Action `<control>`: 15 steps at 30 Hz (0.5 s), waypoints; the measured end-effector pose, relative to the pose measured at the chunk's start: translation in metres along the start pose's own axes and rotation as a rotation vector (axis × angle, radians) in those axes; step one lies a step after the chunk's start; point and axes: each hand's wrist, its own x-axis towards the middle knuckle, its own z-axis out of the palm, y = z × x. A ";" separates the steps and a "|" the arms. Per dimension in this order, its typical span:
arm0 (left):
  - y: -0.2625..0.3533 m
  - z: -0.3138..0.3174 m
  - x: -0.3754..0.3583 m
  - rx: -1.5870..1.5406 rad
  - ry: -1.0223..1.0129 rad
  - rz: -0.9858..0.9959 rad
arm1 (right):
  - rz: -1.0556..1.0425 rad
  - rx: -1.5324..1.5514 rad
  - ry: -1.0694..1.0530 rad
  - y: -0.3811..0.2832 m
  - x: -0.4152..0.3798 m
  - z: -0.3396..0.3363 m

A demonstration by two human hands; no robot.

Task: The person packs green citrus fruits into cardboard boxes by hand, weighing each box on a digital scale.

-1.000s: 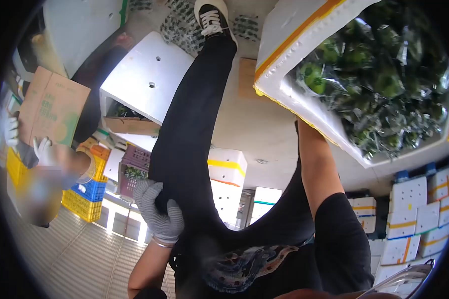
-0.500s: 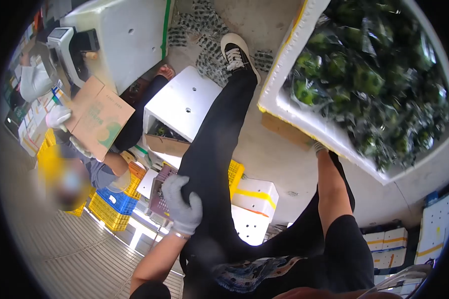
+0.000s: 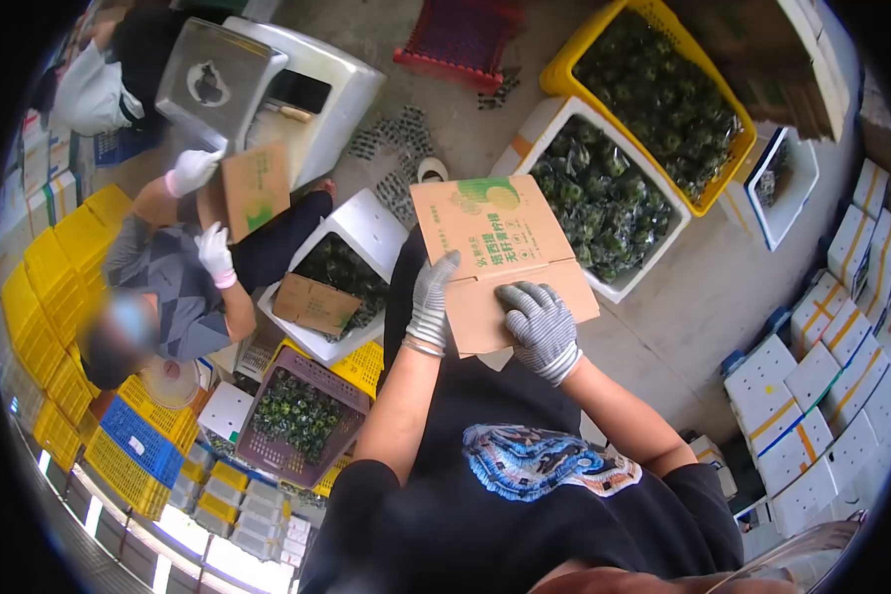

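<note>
A tan cardboard box (image 3: 495,233) with green fruit print and lettering lies folded flat over my lap. My left hand (image 3: 433,297), in a grey striped glove, is closed on its left edge, thumb side up. On the plain lower panel rests my right hand (image 3: 542,332), also gloved, its fingers curled onto the cardboard near the lower right edge. Just beyond the box's right side stands a white foam box (image 3: 653,259) filled with dark green fruit in clear bags. Whatever part of the hands lies under the cardboard is hidden.
A co-worker at left holds another printed cardboard box (image 3: 257,188). Bagged green fruit also fills a yellow crate (image 3: 731,173). A purple crate (image 3: 342,436) and an open foam box (image 3: 371,223) stand at left. Foam boxes (image 3: 782,416) are stacked at right; a red crate (image 3: 460,40) is ahead.
The flat cardboard box is now in both my hands. Earlier my left hand lay on my thigh and my right reached down beside the foam box. My view has risen and shifted.
</note>
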 end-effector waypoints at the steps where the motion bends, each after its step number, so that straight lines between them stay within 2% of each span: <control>1: 0.031 0.002 -0.002 0.009 -0.050 0.016 | -0.065 -0.026 -0.023 -0.010 0.021 -0.009; 3: 0.092 -0.007 -0.012 0.042 -0.127 0.035 | -0.129 -0.111 -0.186 -0.033 0.063 -0.042; 4: 0.115 -0.013 -0.011 -0.085 -0.153 0.103 | -0.086 -0.073 -0.183 -0.041 0.081 -0.056; 5: 0.141 -0.019 -0.008 -0.058 -0.160 0.158 | -0.024 -0.020 -0.126 -0.049 0.102 -0.074; 7: 0.180 -0.033 -0.012 -0.007 -0.160 0.227 | 0.081 0.006 0.232 -0.047 0.132 -0.085; 9: 0.211 -0.032 -0.015 0.011 -0.200 0.246 | 0.224 -0.020 0.380 -0.039 0.162 -0.101; 11: 0.232 -0.025 -0.023 0.026 -0.240 0.207 | 0.345 0.126 0.364 -0.020 0.182 -0.108; 14: 0.252 -0.018 -0.022 0.177 -0.253 0.217 | 0.487 0.678 0.267 -0.023 0.211 -0.119; 15: 0.261 -0.011 -0.024 0.230 -0.268 0.226 | 0.493 0.744 0.252 -0.029 0.213 -0.123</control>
